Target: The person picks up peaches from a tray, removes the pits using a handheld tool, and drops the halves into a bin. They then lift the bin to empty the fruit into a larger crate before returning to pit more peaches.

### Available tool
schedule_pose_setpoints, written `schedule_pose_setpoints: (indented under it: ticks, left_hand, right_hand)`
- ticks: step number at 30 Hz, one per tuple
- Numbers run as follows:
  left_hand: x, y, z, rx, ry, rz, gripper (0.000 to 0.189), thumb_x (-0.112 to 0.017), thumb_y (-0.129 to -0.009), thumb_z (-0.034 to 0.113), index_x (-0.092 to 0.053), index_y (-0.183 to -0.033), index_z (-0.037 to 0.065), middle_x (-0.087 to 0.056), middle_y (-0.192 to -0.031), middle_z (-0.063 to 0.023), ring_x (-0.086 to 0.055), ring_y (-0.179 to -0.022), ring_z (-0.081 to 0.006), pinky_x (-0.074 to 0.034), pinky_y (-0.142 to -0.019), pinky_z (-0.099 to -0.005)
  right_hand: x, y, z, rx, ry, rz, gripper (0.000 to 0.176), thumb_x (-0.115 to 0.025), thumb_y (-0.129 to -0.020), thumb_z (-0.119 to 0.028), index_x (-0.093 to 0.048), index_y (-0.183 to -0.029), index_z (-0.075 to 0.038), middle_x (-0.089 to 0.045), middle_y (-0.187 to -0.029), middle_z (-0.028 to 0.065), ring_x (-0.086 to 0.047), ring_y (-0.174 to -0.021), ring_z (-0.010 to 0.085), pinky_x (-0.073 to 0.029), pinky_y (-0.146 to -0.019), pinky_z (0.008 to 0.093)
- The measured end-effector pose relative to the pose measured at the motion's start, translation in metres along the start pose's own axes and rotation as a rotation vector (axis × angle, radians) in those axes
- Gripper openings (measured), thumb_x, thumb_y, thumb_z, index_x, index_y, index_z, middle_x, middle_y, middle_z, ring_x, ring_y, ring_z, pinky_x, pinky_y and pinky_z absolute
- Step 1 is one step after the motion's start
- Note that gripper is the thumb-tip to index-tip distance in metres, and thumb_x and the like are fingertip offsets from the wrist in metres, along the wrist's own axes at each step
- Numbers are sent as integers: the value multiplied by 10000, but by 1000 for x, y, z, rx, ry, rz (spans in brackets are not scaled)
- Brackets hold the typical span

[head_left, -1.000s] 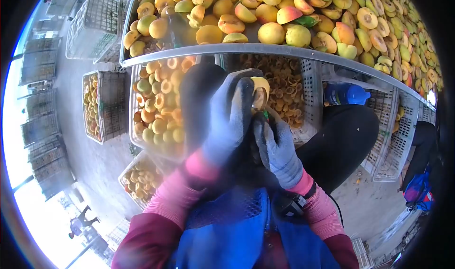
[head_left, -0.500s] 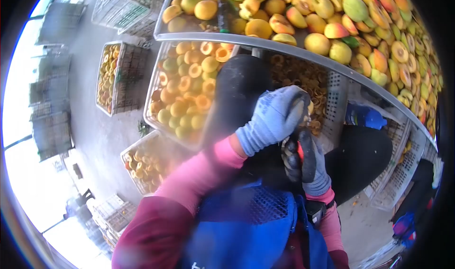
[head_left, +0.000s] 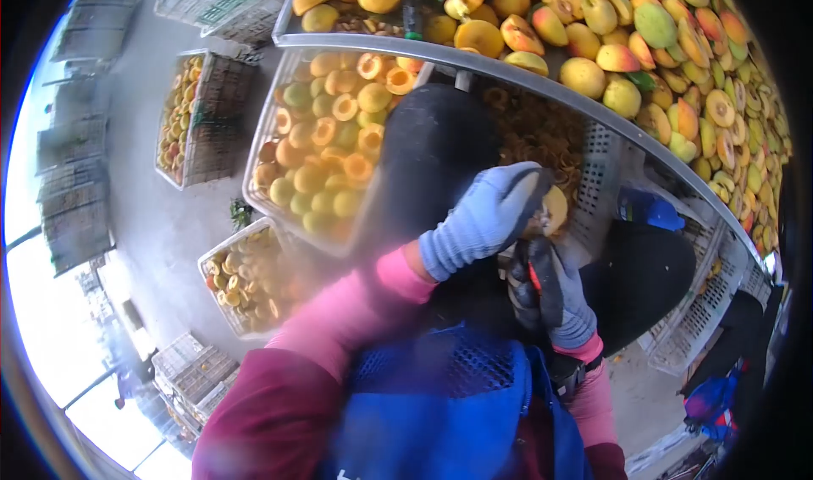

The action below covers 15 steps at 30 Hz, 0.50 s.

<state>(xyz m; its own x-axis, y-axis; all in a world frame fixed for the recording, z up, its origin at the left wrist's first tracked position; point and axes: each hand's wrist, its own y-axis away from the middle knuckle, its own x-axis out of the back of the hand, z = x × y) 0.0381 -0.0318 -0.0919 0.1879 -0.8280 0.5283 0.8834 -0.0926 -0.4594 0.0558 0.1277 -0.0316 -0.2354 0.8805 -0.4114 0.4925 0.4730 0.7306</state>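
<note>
My left hand (head_left: 491, 213), in a blue-grey glove with dark palm coating, is closed around a peach half (head_left: 555, 210) whose pale yellow side shows past the fingertips. Just below it, my right hand (head_left: 552, 294), gloved alike, is closed around a small tool with a red handle (head_left: 534, 277). Most of that tool lies hidden in the fingers, and I cannot make out its working end. Both hands are close together over my lap, above a perforated crate (head_left: 598, 171) holding brown scraps or pits (head_left: 542, 137).
A metal-edged table (head_left: 508, 63) heaped with peaches (head_left: 584, 78) runs across the top. Left of my knee (head_left: 440, 133) stands a crate of peach halves (head_left: 326, 146). More fruit crates (head_left: 222, 112) stand on the floor. A blue bottle (head_left: 652, 209) lies at right; another person's dark sleeve or leg (head_left: 737, 332) shows beyond.
The peach half has turned or shifted in my left hand, so more of its pale side shows. My hands have moved slightly apart, and the whole view has shifted a little.
</note>
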Motion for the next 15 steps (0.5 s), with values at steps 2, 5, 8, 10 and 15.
schedule_pose_setpoints:
  ticks: [2,5,8,10,15]
  left_hand:
    - [18,-24,28,603,559,-8,204,-497,-905,122,-586,-979,-46,-629,-779,-186,-646,-741,-313,-491,-663,-357]
    - [23,-24,22,613,557,-117,217,-491,-910,144,-580,-965,-46,-622,-775,-190,-646,-739,-302,-487,-655,-342]
    - [23,-19,21,518,502,-52,227,-491,-915,160,-579,-954,-45,-616,-756,-181,-636,-718,-286,-482,-647,-328]
    - [19,-18,22,467,470,-7,242,-478,-930,189,-574,-926,-33,-596,-746,-141,-599,-695,-234,-466,-636,-310]
    - [21,-22,35,852,853,123,321,-493,-969,291,-613,-909,-1,-578,-782,-23,-483,-759,-61,-446,-659,-259]
  right_hand:
    - [-8,4,-1,1,-53,-16,346,-432,-959,-444,-485,-903,-107,-434,-563,-9,-373,-377,84,-295,-333,225]
    - [-6,4,-10,-129,-334,-273,406,-408,-966,-457,-516,-856,-81,-390,-518,-15,-345,-364,64,-292,-334,220]
    - [-1,-10,6,-314,-916,-675,408,-420,-954,-479,-514,-851,-96,-400,-517,-16,-344,-359,55,-316,-327,208]
    - [-2,-15,13,-276,-1061,-836,397,-416,-957,-466,-473,-804,-104,-388,-525,-30,-348,-360,65,-304,-309,210]
    - [-9,-34,14,17,-1202,-1409,327,-409,-970,-385,-447,-835,-89,-405,-544,-29,-456,-402,84,-420,-341,234]
